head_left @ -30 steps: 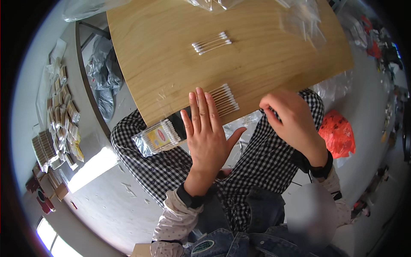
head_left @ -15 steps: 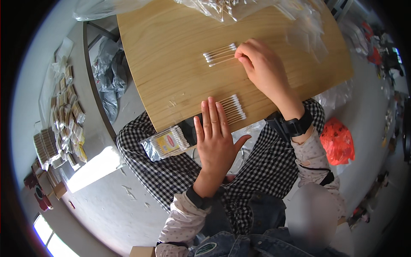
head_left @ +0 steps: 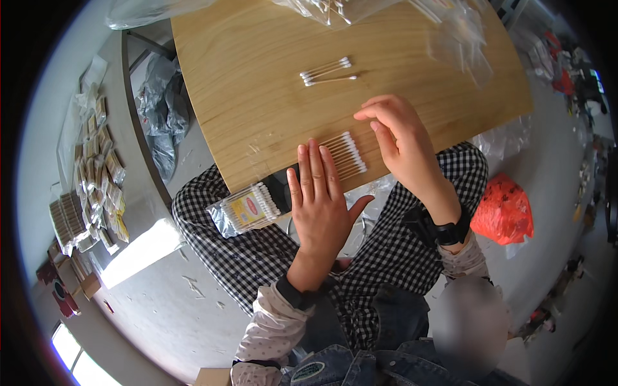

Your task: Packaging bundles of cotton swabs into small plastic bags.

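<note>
On the left, a pack of swabs (head_left: 248, 209) lies at the near edge of the worktop (head_left: 251, 83). Next, the left hand (head_left: 320, 209) rests flat, thumb spread wide, across a row of swabs (head_left: 344, 156). Farther off lie loose swabs (head_left: 325, 67). Rightmost, the right hand (head_left: 409, 145) hovers near the row's tips, fingers bent, thumb narrowly parted.

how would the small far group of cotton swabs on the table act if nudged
The cotton swabs would probably roll or scatter, as their thin sticks lie unbound on the flat wooden table. They are likely light, being slender with small white tips. Each should feel fairly stiff, since the sticks look straight.
</note>
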`<state>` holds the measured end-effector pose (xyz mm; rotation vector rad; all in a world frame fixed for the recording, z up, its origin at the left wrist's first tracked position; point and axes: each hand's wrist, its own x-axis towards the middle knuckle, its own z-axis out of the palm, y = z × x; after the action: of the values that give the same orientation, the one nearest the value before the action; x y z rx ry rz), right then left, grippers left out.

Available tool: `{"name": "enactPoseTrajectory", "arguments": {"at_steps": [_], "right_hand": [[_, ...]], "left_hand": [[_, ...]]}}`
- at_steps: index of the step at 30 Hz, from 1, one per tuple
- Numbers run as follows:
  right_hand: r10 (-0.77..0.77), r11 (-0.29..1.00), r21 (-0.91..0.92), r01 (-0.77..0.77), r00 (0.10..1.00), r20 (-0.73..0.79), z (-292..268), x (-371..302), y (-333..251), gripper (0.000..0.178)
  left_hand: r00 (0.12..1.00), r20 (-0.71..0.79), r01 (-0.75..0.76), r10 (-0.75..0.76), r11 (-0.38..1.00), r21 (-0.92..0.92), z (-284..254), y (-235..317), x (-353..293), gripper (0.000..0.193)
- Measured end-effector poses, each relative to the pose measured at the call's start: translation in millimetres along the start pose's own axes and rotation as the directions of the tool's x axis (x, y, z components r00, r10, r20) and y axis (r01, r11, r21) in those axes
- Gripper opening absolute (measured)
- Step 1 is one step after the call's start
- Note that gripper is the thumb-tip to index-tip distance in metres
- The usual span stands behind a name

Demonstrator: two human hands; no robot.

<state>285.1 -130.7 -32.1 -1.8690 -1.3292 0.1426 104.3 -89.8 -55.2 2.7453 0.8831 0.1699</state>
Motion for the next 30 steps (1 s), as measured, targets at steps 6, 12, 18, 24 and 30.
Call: {"name": "enactPoseTrajectory", "arguments": {"at_steps": [6,12,18,24,30], "right_hand": [[0.024,0.999,0.025,-0.026,0.997,0.068,3.6,-8.7,-5.2,0.016],[0.099,0.989,0.108,-0.100,0.995,0.012,10.7,-14.5,-5.4,0.016],[0.132,0.989,0.074,-0.128,0.990,-0.054,13.9,-15.6,-7.0,0.020],[-0.069,0.996,-0.051,0.077,0.989,0.131,12.5,7.1,-8.7,0.009],[-0.290,0.911,-0.149,0.385,0.854,0.432,7.5,38.9,-10.6,0.006]], "left_hand": [[1.000,-0.001,-0.006,0.006,1.000,0.004,1.8,0.9,0.6,0.116],[1.000,0.003,-0.011,0.011,1.000,0.007,0.4,0.9,0.4,0.115],[1.000,0.003,-0.009,0.009,1.000,0.000,0.2,0.3,0.0,0.114],[1.000,0.005,-0.015,0.015,1.000,-0.007,1.1,-1.2,-0.1,0.113],[1.000,0.019,-0.005,0.006,1.000,-0.020,-2.4,1.1,1.6,0.113]]}}
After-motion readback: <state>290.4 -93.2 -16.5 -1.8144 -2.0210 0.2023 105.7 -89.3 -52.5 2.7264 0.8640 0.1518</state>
